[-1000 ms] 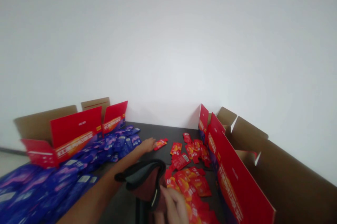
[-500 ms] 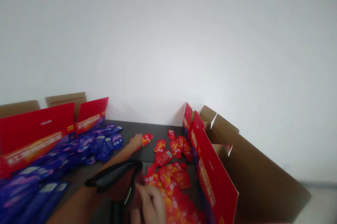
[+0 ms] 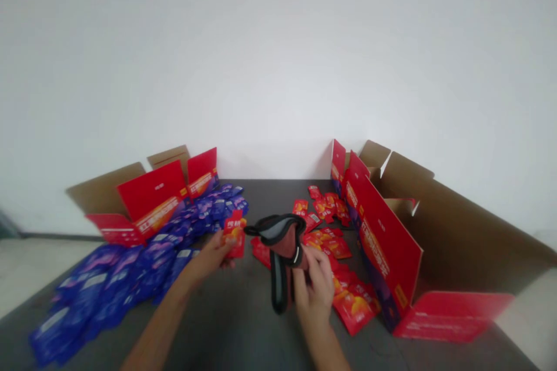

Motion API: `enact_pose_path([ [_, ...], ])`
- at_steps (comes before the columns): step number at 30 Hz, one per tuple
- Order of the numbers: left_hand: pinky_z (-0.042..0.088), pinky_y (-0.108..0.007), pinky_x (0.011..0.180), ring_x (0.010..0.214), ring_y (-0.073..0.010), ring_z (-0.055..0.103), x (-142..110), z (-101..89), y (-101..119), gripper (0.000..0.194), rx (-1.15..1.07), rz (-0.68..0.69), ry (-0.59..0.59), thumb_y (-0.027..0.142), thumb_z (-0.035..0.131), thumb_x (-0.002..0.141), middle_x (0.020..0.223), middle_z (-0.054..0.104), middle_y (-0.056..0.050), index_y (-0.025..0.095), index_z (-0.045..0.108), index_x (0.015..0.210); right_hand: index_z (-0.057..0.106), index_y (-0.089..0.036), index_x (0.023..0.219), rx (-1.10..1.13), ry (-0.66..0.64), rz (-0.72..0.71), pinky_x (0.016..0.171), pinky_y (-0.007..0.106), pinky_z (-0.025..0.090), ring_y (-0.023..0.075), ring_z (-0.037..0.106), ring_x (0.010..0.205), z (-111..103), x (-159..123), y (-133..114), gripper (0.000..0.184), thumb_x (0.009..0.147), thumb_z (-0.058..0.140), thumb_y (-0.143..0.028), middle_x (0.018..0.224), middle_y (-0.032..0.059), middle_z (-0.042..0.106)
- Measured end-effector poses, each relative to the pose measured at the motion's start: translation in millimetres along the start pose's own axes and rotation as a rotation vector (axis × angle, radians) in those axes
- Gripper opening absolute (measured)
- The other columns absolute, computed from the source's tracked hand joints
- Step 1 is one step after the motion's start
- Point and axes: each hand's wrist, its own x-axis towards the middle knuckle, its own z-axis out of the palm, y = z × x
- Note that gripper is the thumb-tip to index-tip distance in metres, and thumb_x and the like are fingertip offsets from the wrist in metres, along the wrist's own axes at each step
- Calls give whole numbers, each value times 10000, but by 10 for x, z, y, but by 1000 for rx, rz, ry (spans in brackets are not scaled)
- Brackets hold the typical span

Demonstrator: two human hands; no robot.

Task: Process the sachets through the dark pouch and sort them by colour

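My left hand [image 3: 217, 252] is closed on a red sachet [image 3: 235, 236] with an orange fruit picture, held upright above the dark table. In my right hand [image 3: 314, 278] is a reddish-brown pouch [image 3: 286, 243] with black edging. Its grey-lined mouth gapes toward the left, and a black-edged flap hangs down. Whether anything lies inside the pouch cannot be seen. To the right of that hand, more red sachets [image 3: 354, 304] lie in a loose pile. Blue-purple sachets [image 3: 148, 266] are heaped to the left of my left hand.
Open red cardboard boxes [image 3: 159, 194] line the left side behind the blue heap. Along the right stand more open red boxes [image 3: 383, 237], their brown flaps sticking up and out. A white wall [image 3: 278, 69] rises behind the dark table [image 3: 235, 324].
My left hand has drawn back from the far part of the table with the red sachet in it. The pouch in my right hand shows more fully, and the view has turned left.
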Motion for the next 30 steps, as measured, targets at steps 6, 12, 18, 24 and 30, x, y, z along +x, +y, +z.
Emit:
enact_pose_path([
  [6, 457, -262, 491, 568, -187, 682, -1169, 104, -568, 708, 106, -62, -192, 641, 644, 860, 899, 730, -51, 229, 418, 1389, 653, -221, 1265, -7, -9, 53, 910, 422, 541, 231, 621, 1046, 20, -1, 0, 291, 989, 564, -204, 1111, 103, 627],
  [12, 498, -315, 566, 540, -226, 671, -1647, 480, -900, 917, 220, -112, -85, 557, 650, 873, 902, 753, -74, 226, 200, 1601, 641, -216, 1277, 3, -111, 67, 929, 412, 523, 229, 613, 1071, 75, -56, 54, 298, 997, 539, -228, 1132, 103, 628],
  [18, 464, -421, 934, 1082, -372, 665, -1728, 591, -958, 683, 596, 187, 97, 506, 725, 839, 1141, 724, -146, 265, 551, 1454, 639, -212, 1279, 16, -255, 54, 955, 406, 509, 232, 604, 1090, 128, -142, 81, 298, 1007, 521, -231, 1149, 105, 622],
  [24, 395, -503, 1106, 1398, -323, 428, -2089, 543, -1070, 540, 942, 629, 174, 340, 590, 989, 1554, 451, -113, 285, 469, 1513, 664, -223, 1251, -18, -381, 60, 937, 397, 531, 237, 624, 1058, 142, -99, 118, 285, 1007, 530, -281, 1109, 94, 644],
  [30, 461, -433, 1077, 1388, -276, 482, -2301, 466, -1215, 407, 1064, 874, 47, 221, 536, 1012, 1544, 501, -74, 250, 575, 1417, 644, -250, 1274, -63, -750, -14, 954, 368, 536, 221, 631, 1077, 6, -180, -303, 282, 1015, 540, -292, 1172, 81, 667],
])
